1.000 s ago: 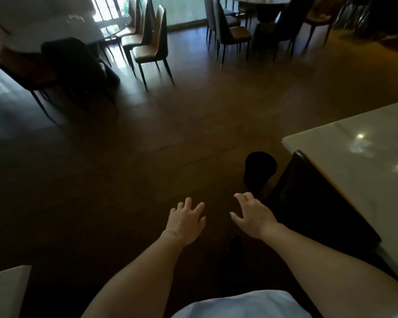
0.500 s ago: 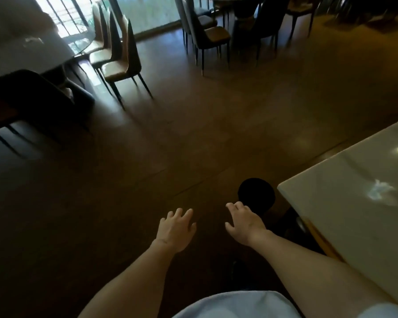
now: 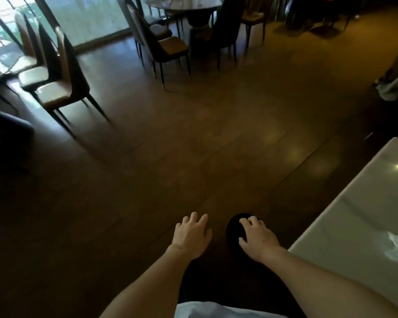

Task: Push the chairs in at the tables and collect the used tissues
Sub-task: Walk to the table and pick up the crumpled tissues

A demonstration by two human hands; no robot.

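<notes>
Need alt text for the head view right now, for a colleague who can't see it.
Both hands, left hand and right hand, reach forward, open and empty, over a dark floor. A pale table is at right; tan chairs stand far left.

A dark brown floor (image 3: pixel 193 138) fills the dim room, with pale spots of light reflected on it. A large window (image 3: pixel 83 17) stands beyond it, daylight coming through. A black railing (image 3: pixel 0 26) runs left of the window.
</notes>
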